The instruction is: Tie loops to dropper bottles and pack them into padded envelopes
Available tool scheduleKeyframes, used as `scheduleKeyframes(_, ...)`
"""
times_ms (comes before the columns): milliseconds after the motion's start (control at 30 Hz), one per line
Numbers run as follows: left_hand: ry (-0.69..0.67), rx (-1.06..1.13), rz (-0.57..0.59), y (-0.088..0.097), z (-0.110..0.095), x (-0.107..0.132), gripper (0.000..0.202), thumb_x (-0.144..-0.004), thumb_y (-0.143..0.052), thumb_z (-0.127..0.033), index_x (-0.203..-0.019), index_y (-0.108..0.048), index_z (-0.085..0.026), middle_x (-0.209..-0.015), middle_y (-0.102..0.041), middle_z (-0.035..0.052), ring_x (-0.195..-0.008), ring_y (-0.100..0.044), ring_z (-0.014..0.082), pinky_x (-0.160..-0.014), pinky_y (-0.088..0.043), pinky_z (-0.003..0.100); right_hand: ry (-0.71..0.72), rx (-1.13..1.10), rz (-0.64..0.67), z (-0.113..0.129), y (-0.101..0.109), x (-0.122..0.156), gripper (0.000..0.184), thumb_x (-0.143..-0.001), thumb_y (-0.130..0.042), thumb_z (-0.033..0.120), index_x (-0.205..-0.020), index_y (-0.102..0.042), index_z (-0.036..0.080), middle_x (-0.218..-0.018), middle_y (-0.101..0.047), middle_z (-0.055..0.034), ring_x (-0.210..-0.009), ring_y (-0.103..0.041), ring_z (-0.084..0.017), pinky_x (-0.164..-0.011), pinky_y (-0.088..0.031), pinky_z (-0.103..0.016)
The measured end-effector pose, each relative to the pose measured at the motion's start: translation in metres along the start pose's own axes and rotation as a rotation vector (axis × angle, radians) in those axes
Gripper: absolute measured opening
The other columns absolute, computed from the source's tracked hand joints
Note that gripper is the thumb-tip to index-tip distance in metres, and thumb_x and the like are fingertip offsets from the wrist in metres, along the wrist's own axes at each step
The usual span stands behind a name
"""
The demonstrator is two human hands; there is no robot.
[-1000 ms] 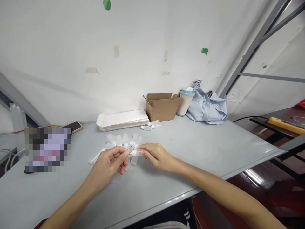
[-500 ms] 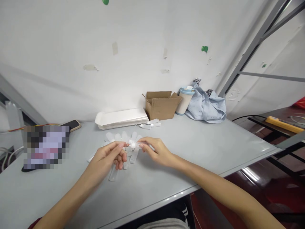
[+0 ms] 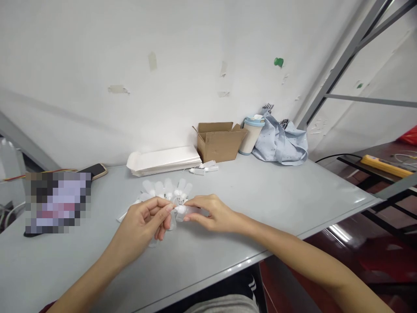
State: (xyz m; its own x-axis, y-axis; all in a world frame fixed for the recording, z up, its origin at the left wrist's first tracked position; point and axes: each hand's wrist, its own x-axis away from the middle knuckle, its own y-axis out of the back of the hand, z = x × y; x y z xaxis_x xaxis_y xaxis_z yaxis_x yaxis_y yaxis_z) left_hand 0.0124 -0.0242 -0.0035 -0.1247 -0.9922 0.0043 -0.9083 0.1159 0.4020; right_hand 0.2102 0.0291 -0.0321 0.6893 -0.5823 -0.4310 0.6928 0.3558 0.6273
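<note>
Much of the work is hard to read: the translucent pieces blur into one another and into the pale grey table, a pixelated patch covers something at the left, and both forearms are cut off by the lower edge. A fan of clear plastic vials lies on the table just behind the fingers, and how many there are cannot be counted. One more tube pokes out under the left hand, and whether it is gripped or only lies beneath cannot be told. The small vial sits between the two hands, just above the tabletop near the front edge. Its white capped end meets the left fingertips and its clear body runs under the right hand. The left hand is curled, thumb and forefinger pressed together on the cap, palm turned inward. The right hand lies low and flat, thumb and forefinger pinching the vial's body, the wrist resting near the table. Further back stand a stack of white paper bags, a cardboard box, a cup and a blue cloth.
</note>
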Motion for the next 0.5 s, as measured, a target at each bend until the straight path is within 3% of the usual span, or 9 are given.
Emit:
scheduleKeyframes(167, -0.213, -0.185, -0.155, -0.008, -0.001, 0.007, 0.021, -0.086, -0.05, -0.04, -0.078, -0.06, -0.022, -0.056, -0.058, -0.0041, -0.045, -0.053, 0.0109, -0.048, -0.043, 0.022, -0.024, -0.138, 0.011, 0.003, 0.003, -0.003, 0.039, -0.087, -0.055, 0.045, -0.101, -0.066, 0.011, -0.071, -0.062, -0.003, -0.063, -0.051, -0.012, -0.063, -0.042, -0.024)
scheduleKeyframes(300, -0.325, -0.314, -0.464, -0.002, -0.004, 0.013, 0.017, -0.086, -0.05, -0.036, -0.085, -0.062, -0.024, -0.062, -0.061, -0.0039, -0.054, -0.057, 0.0123, -0.059, -0.047, 0.024, -0.095, -0.289, -0.014, -0.006, 0.015, -0.008, 0.051, -0.087, -0.046, 0.057, -0.114, -0.058, 0.015, -0.088, -0.062, -0.0051, -0.08, -0.057, -0.015, -0.072, -0.046, -0.028)
scheduleKeyframes(400, -0.417, -0.481, -0.674, 0.008, -0.001, 0.011, 0.016, -0.088, -0.049, -0.033, -0.094, -0.061, -0.025, -0.075, -0.065, -0.0012, -0.065, -0.06, 0.0143, -0.066, -0.048, 0.026, -0.134, -0.106, -0.046, -0.024, 0.025, -0.011, 0.054, -0.089, -0.045, 0.055, -0.126, -0.048, 0.017, -0.111, -0.059, -0.0113, -0.103, -0.054, -0.02, -0.085, -0.045, -0.036)
scheduleKeyframes(500, -0.614, -0.655, -0.697, 0.013, 0.006, 0.004, 0.012, -0.087, -0.052, -0.025, -0.094, -0.062, -0.022, -0.084, -0.068, 0.0017, -0.075, -0.064, 0.0168, -0.072, -0.049, 0.028, -0.117, 0.196, 0.014, -0.044, 0.032, -0.014, 0.063, -0.086, -0.053, 0.052, -0.135, -0.039, 0.015, -0.139, -0.041, -0.0172, -0.129, -0.035, -0.026, -0.105, -0.031, -0.045)
